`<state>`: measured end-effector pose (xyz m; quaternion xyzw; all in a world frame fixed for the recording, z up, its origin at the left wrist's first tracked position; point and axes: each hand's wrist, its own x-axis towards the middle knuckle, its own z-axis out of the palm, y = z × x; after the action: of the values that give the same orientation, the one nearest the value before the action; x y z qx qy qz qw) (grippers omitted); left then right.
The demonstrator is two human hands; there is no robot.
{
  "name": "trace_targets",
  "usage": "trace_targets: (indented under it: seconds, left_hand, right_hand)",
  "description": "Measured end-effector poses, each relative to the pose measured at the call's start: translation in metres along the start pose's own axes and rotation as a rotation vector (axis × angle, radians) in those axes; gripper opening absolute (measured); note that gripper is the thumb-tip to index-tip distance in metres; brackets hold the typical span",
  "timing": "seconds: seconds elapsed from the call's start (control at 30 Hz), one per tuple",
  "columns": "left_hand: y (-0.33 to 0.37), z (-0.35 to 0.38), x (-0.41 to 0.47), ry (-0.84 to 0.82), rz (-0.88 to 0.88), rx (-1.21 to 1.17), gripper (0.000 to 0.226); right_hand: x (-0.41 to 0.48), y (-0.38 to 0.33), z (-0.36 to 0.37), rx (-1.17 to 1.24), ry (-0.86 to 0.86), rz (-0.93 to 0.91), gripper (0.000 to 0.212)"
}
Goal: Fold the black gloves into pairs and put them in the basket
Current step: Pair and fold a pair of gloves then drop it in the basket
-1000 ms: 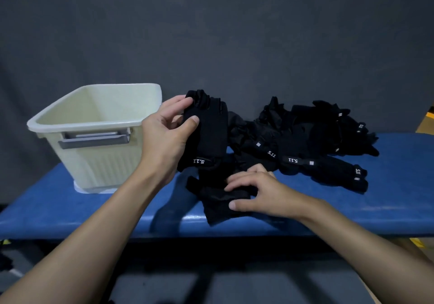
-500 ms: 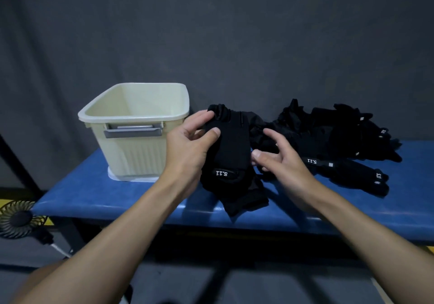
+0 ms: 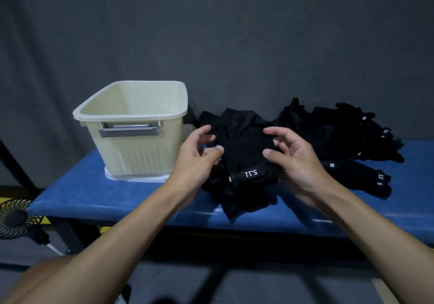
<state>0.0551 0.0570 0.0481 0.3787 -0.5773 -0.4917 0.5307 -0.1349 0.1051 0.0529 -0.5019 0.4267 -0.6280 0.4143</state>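
The cream basket [image 3: 128, 117] stands at the left end of the blue counter [image 3: 94, 193], open side up and just beside the work, likely so a finished pair needs only a short carry; no glove shows inside it from this angle. The left hand [image 3: 199, 157] pinches the left edge of the held glove [image 3: 246, 153] between thumb and curled fingers [image 3: 202, 131]. The right hand [image 3: 297, 162] pinches the opposite edge the same way, so the cloth is stretched flat between them, probably to square it for folding. The glove is raised off the counter, above another dark glove [image 3: 237, 202]. Its long axis runs near to far, with the labelled cuff toward the person and the finger end pointing at the wall. The pile of gloves [image 3: 340, 134] waits to the right, within reach.
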Motion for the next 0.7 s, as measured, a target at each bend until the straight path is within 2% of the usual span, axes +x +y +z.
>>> trace_targets:
  seconds: [0.17, 0.3, 0.37, 0.6, 0.7]
  left_hand:
    - [-0.002, 0.002, 0.004, -0.038, -0.163, -0.062, 0.062]
    - [0.006, 0.003, 0.001, -0.213, -0.313, -0.233, 0.032]
    - [0.01, 0.0, -0.002, -0.282, -0.331, -0.287, 0.025]
    - [0.016, -0.004, -0.002, -0.135, -0.275, -0.525, 0.035]
    - [0.009, -0.01, 0.001, -0.081, -0.238, -0.448, 0.039]
  right_hand:
    - [0.001, -0.005, -0.001, 0.011, -0.007, -0.021, 0.042]
    - [0.002, -0.009, 0.0, 0.09, -0.025, -0.013, 0.045]
    - [0.001, -0.01, 0.001, 0.127, -0.038, -0.002, 0.046]
    - [-0.001, -0.006, 0.002, 0.118, -0.028, 0.05, 0.049]
    - [-0.003, -0.004, 0.005, 0.024, -0.004, 0.074, 0.045]
